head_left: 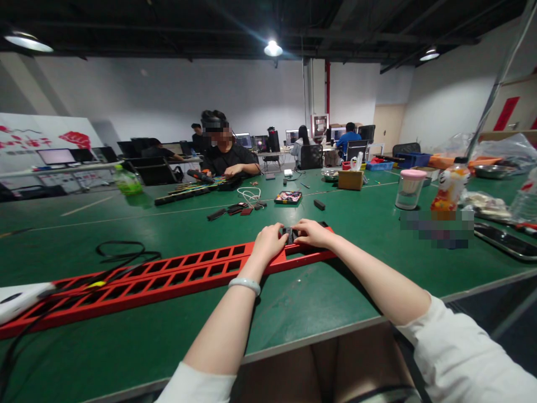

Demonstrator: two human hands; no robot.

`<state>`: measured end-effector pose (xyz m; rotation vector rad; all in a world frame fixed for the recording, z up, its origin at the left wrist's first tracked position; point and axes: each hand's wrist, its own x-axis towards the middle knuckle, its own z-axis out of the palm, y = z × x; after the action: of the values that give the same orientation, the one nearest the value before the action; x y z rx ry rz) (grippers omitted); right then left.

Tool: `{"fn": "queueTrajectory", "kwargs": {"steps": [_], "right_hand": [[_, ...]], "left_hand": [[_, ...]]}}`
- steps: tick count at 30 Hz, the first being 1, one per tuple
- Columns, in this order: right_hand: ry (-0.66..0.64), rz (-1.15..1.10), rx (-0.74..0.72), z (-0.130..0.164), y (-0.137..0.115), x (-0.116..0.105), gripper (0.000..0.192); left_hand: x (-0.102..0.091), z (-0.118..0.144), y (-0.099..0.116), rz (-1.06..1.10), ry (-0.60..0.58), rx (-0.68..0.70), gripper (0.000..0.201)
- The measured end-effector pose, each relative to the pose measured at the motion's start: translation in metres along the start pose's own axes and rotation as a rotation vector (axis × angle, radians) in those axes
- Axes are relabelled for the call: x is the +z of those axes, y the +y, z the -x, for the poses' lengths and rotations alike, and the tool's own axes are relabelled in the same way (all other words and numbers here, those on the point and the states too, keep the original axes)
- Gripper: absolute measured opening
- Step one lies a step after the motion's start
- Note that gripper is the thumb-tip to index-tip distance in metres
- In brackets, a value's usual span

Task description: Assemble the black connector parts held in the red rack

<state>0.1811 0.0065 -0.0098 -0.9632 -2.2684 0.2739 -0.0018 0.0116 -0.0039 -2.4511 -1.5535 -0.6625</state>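
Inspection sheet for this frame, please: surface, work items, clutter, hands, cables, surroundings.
Surface: green table.
Work items: long red slotted rack; small black part at its right end.
Clutter: clear jar with pink lid, orange drink bottle, tissue box.
Hands: left hand and right hand both on the black part.
Cables: black cable looped by the rack; white cable.
Surroundings: co-worker seated opposite; monitors behind.

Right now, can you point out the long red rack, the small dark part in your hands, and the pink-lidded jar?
Long red rack (180,275): head view, on its slotted middle stretch.
Small dark part (289,233): head view, on its top between both hands.
Pink-lidded jar (408,193): head view, on its clear body.
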Motion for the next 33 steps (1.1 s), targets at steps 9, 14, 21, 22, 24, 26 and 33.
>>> {"fn": "queueTrajectory", "kwargs": {"steps": [9,14,21,22,24,26,33], "right_hand": [[-0.034,-0.014,-0.009,0.0011,0.0004,0.0018,0.034],[-0.056,-0.013,-0.006,0.0014,0.0002,0.002,0.036],[-0.061,-0.056,0.025,-0.0003,0.0049,0.0032,0.037],[-0.061,-0.065,0.034,-0.0004,0.0051,0.0033,0.037],[-0.059,-0.071,0.037,-0.0004,0.0049,0.0034,0.036],[-0.059,-0.069,0.034,-0.0003,0.0044,0.0033,0.035],[-0.067,-0.097,0.069,0.0001,0.0043,0.0006,0.037]], "left_hand": [[-0.0008,-0.0008,0.0003,0.021,-0.049,-0.017,0.027],[-0.002,-0.0005,0.0015,0.029,-0.049,-0.017,0.026],[-0.0041,0.0,0.0038,0.043,-0.06,-0.009,0.025],[-0.0043,0.0002,0.0039,0.044,-0.06,-0.009,0.025],[-0.0046,0.0004,0.0041,0.046,-0.06,-0.011,0.025],[-0.0048,0.0005,0.0041,0.048,-0.061,-0.016,0.025],[-0.0045,0.0002,0.0037,0.069,-0.074,-0.036,0.026]]}}
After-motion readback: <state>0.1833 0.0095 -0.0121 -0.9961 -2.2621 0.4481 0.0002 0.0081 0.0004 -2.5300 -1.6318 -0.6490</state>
